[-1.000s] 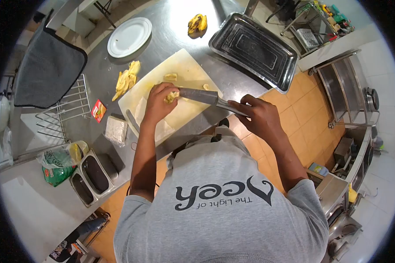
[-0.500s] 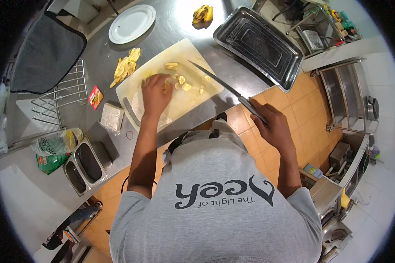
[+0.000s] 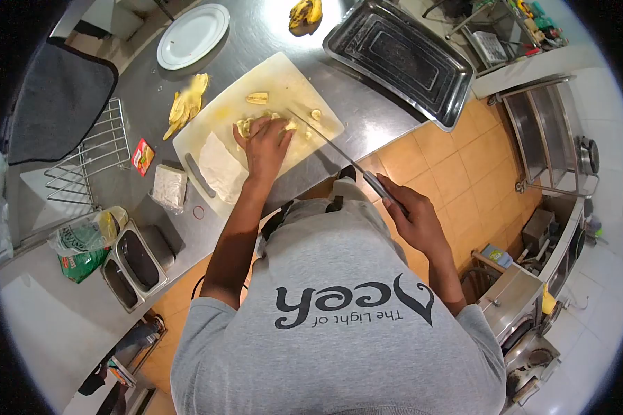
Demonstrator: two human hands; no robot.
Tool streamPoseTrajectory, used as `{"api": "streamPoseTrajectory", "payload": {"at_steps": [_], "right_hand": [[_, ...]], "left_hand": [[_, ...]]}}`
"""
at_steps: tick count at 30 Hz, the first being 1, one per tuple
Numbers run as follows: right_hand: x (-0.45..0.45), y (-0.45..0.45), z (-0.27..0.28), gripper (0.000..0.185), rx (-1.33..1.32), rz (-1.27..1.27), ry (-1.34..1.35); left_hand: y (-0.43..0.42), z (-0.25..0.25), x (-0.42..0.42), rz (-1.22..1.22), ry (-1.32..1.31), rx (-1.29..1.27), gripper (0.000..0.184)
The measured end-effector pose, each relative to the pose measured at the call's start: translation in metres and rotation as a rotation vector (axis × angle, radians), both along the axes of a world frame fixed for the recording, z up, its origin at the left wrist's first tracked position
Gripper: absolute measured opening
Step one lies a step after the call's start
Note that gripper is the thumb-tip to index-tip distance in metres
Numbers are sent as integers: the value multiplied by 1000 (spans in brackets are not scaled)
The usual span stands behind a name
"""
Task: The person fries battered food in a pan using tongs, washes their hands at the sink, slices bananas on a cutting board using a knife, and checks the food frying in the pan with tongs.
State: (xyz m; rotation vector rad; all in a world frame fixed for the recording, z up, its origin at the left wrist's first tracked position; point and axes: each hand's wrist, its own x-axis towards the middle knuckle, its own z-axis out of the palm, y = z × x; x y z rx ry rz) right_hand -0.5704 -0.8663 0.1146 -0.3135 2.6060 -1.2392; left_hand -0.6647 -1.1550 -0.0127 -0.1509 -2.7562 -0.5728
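My right hand (image 3: 415,213) grips the handle of a long kitchen knife (image 3: 336,147). The blade slants over the white cutting board (image 3: 284,72), its tip near the cut banana pieces (image 3: 293,126). My left hand (image 3: 265,146) lies over several of these pieces, fingers apart and touching them; its palm hides some. A larger banana chunk (image 3: 257,98) sits farther up the board, and a small slice (image 3: 315,114) lies to the right. At the board's near left, a thin white sheet (image 3: 220,169) rests beside the grey handle slot.
Banana peels (image 3: 187,105) and a white plate (image 3: 194,38) are left of the board. A black tray (image 3: 401,59) stands right, with ripe bananas (image 3: 304,15) at the back. A wrapped white block (image 3: 169,187), red packet (image 3: 142,157) and metal containers (image 3: 140,259) occupy the left side.
My left hand has moved right across the board onto the cut pieces, uncovering more of the white sheet. The knife stays in my right hand, shifted slightly left and down. The view has shifted a little.
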Motion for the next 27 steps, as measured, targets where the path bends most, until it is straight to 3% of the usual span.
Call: {"api": "streamPoseTrajectory", "payload": {"at_steps": [16,22,27], "right_hand": [[10,-21,9,43,218,10,-33],[17,-35,-2,47,227,-3,-48],[17,-48,-34,52,63,-26,4]], "left_hand": [[4,-4,-4,9,98,-40,24],[3,-6,-5,2,122,-25,23],[0,-7,-7,4,129,-5,23]]}}
